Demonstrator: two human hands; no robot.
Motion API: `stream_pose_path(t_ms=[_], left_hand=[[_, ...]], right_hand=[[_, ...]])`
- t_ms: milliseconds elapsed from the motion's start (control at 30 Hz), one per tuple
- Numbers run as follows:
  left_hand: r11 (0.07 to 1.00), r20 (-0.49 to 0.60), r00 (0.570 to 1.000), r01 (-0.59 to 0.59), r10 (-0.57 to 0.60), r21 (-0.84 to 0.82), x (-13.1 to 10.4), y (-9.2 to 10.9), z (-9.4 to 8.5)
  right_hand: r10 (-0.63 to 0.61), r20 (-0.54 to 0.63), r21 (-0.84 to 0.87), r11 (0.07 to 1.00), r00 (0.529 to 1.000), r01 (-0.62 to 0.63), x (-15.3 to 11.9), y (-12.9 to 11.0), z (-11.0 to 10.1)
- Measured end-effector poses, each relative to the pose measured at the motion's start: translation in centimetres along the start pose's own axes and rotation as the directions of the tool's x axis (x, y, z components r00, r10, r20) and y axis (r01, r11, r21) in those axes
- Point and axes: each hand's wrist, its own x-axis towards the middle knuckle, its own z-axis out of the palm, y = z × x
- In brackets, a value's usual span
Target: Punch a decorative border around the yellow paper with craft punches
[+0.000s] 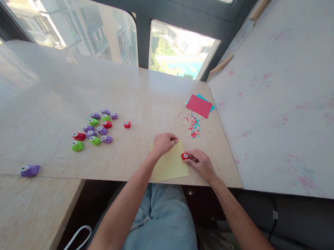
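Note:
A sheet of yellow paper (169,164) lies at the front of the counter, with small punched holes along its edges. My left hand (165,143) rests over its top edge, fingers curled closed on the paper. At the sheet's right edge, my right hand (201,162) is closed around a small red craft punch (185,156). The punch sits against the paper's border; its slot is hidden from view. Just beyond my right hand, red, blue and pale punched confetti (195,127) is scattered.
Red and blue cards (199,106) are stacked at the back right, near the papered wall (282,94). Several purple, green and red punches (94,133) cluster to the left. A lone red punch (127,124) and a purple punch (30,170) stand apart. Windows line the back.

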Motion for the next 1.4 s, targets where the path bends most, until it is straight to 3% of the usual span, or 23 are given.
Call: stream_pose_path(t_ms=[533, 633, 800, 1100, 1400], left_hand=[[0.999, -0.057, 0.998, 0.000, -0.002, -0.034, -0.2, 0.0, 0.3], [0.999, -0.054, 0.998, 0.010, -0.012, -0.039, -0.2, 0.0, 0.3], [0.999, -0.057, 0.998, 0.013, -0.015, -0.038, -0.3, 0.1, 0.3], [0.999, -0.060, 0.998, 0.019, -0.021, -0.034, -0.2, 0.1, 0.3], [0.999, -0.074, 0.997, 0.014, -0.017, -0.051, -0.2, 0.1, 0.3]], right_hand=[[0.075, -0.009, 0.048, 0.996, 0.997, -0.075, -0.2, -0.5, 0.2], [0.192, -0.010, 0.187, 0.964, 0.981, -0.187, -0.2, -0.7, 0.1], [0.399, 0.006, 0.423, 0.830, 0.917, -0.364, 0.3, -1.6, -0.8], [0.434, 0.173, 0.329, 0.820, 0.884, -0.467, 1.5, -2.7, -1.9], [0.417, 0.418, 0.181, 0.832, 0.807, -0.524, 3.4, -1.4, -3.0]])
